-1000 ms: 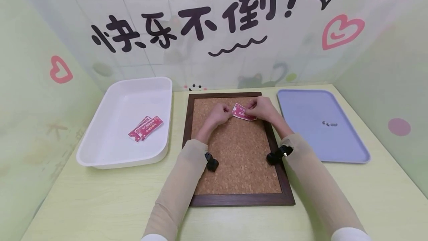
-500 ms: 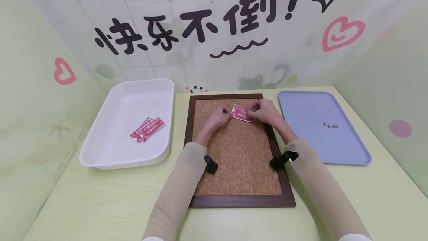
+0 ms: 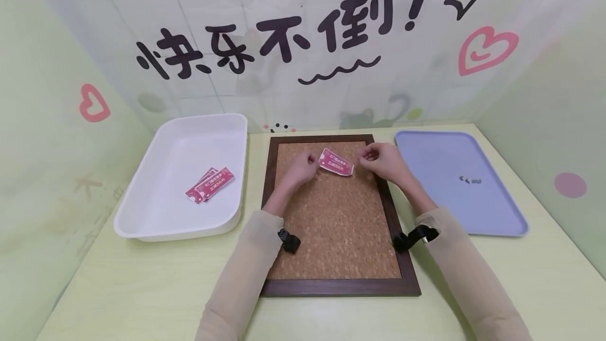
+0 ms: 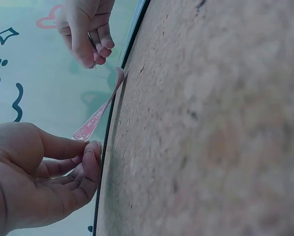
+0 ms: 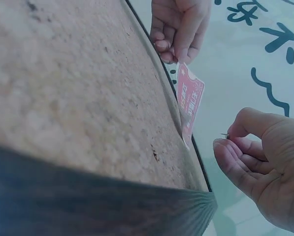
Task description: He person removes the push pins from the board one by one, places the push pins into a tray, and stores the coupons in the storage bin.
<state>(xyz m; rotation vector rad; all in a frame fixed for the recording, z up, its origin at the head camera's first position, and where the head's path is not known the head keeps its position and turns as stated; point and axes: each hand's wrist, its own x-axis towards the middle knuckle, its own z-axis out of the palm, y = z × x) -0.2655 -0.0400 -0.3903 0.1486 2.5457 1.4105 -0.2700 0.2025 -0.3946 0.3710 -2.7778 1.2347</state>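
A pink and white paper coupon [image 3: 337, 163] slants over the upper part of a framed corkboard [image 3: 338, 225]. My left hand [image 3: 301, 168] pinches its left corner between thumb and forefinger, as the left wrist view confirms. The coupon's far end [image 4: 119, 76] curls close to the cork. Apart from the coupon, my right hand [image 3: 385, 162] is to its right, above the board's right frame edge. In the right wrist view its thumb and forefinger pinch a small thumbtack [image 5: 226, 135], with the thin point sticking out toward the coupon.
At the left, a white tray [image 3: 165, 172] contains overlapping pink coupons [image 3: 210, 185]. On the right lies a flat lavender tray [image 3: 450, 209] with several small shiny metal pieces [image 3: 470, 180]. A printed wall sheet [image 3: 265, 93] rises behind the table.
My right hand has let go of the coupon's right end and moved off to the right. My left hand has shifted slightly left with the coupon, which now shows more fully.
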